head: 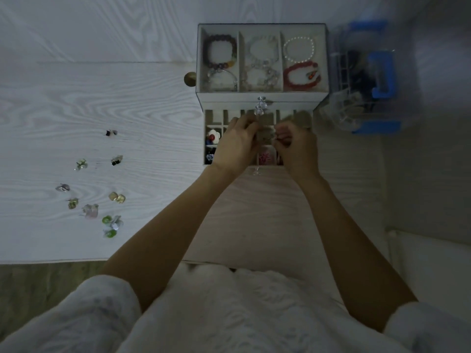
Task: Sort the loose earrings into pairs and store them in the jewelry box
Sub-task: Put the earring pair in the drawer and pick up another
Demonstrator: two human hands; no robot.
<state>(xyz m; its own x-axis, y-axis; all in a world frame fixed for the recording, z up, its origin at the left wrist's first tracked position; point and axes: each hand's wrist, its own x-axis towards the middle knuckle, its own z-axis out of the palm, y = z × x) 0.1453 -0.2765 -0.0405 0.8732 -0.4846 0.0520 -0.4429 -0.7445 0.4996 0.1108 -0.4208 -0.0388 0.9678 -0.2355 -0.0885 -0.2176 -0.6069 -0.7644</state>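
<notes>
Dim room, pale wood-grain table (102, 98). The jewelry box (262, 95) stands at the far edge, its drawer (211, 128) pulled out toward the person. Left hand (235, 146) and right hand (297, 149) hover over the compartments, fingers curled; what they pinch, I cannot tell. Loose earrings (96, 189) lie scattered well left.

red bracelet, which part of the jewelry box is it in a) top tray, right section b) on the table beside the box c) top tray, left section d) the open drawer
a, the red bracelet lies in the right section of the jewelry box top tray, below a white bead bracelet.
</notes>
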